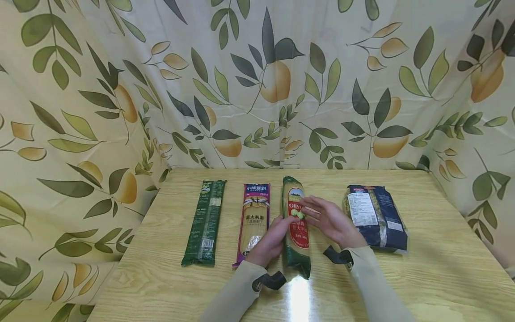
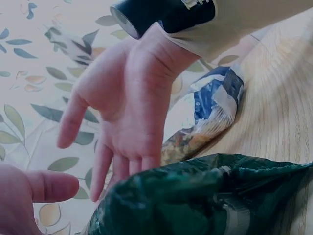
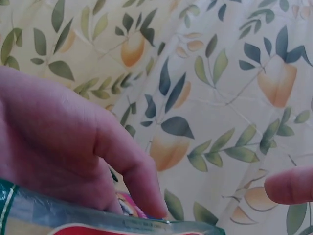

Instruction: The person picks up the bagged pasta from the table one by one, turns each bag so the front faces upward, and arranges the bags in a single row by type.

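Observation:
A green spaghetti pack with a red oval label (image 1: 298, 239) lies lengthwise on the table between both hands. My left hand (image 1: 270, 241) is at its left side, thumb reaching over the edge and fingers relaxed. On the other side, my right hand (image 1: 331, 221) has its fingers extended toward the pack, palm facing it. In the left wrist view, the right hand (image 2: 129, 103) shows an open palm beyond the green pack end (image 2: 195, 200). In the right wrist view, the left hand's fingers (image 3: 134, 171) hang down behind the pack's edge, and the right thumb (image 3: 291, 185) sticks out straight.
Left of the hands lie a purple pasta pack (image 1: 255, 214) and a dark green pack (image 1: 204, 223). A navy bag (image 1: 378, 219) with a white label lies to the right. Patterned curtain (image 1: 241, 89) closes off the back and sides of the wooden table (image 1: 141, 277).

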`<state>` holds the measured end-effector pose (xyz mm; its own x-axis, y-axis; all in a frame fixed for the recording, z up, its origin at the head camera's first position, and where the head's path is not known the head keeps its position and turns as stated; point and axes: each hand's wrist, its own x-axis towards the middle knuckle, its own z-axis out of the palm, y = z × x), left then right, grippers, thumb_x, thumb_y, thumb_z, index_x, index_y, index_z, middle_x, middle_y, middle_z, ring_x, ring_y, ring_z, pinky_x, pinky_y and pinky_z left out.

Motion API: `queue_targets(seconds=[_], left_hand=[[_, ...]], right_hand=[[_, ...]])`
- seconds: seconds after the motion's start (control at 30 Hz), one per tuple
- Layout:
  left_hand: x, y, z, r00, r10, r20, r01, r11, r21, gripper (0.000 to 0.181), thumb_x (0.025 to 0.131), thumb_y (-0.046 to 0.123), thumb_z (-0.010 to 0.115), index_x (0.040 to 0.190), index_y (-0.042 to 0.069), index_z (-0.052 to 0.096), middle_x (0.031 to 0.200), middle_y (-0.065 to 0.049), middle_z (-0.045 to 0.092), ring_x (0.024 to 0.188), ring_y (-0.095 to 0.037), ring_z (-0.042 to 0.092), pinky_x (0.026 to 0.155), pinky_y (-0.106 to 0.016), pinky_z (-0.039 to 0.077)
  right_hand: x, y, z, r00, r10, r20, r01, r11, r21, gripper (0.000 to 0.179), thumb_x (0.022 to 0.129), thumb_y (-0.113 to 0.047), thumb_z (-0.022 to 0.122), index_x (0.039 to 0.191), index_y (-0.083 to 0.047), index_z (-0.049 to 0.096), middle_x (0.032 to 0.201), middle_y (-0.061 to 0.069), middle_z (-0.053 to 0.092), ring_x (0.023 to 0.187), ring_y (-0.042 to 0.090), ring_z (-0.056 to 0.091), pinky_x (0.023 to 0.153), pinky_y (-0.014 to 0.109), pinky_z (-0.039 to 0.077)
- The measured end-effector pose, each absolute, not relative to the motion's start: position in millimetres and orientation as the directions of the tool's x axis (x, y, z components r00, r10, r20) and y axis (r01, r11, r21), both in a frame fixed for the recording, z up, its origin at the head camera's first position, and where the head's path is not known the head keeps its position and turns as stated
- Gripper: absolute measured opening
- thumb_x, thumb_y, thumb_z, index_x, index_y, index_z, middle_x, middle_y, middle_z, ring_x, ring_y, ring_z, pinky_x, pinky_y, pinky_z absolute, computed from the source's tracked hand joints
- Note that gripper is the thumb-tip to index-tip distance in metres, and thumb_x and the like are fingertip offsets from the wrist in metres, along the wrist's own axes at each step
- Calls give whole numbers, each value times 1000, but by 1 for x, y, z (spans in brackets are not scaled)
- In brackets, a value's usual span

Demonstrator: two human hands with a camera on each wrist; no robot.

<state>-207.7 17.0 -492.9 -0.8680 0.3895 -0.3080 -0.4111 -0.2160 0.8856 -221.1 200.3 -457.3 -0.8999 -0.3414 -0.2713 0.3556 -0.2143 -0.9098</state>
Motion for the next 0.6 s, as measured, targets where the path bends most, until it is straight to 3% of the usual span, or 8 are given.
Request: queue_targets(seconds=[0.17, 0.4, 0.6], left_hand=[[-209, 16, -491, -853, 383, -355, -460, -229, 858, 54, 99, 23, 58, 150, 8, 48, 139, -19, 63, 120, -28, 67, 104, -43, 55], [-209, 15, -492, -849, 366, -382, -488, -264, 832, 55, 98, 22, 60, 149, 4, 48, 142, -19, 62, 126, -30, 64, 112, -46, 50], [-210, 16, -490, -840, 381, -386, -506, -297, 810, 58, 99, 22, 58, 153, 5, 44, 145, -18, 59, 129, -31, 62, 114, -49, 48]], right_hand=[[-223, 204, -460, -896, -327, -299, 379, -215, -900, 66, 112, -42, 35, 159, 3, 22, 171, 24, 17, 159, 39, 18, 132, 51, 18], [-224, 206, -465, -898, -280, -339, 408, -240, -881, 39, 112, -39, 39, 139, -12, 44, 160, 17, 33, 151, 33, 33, 131, 50, 23], [-225, 210, -467, -892, -273, -361, 429, -257, -866, 26, 111, -40, 41, 128, -22, 49, 159, 12, 31, 146, 28, 36, 128, 44, 30]])
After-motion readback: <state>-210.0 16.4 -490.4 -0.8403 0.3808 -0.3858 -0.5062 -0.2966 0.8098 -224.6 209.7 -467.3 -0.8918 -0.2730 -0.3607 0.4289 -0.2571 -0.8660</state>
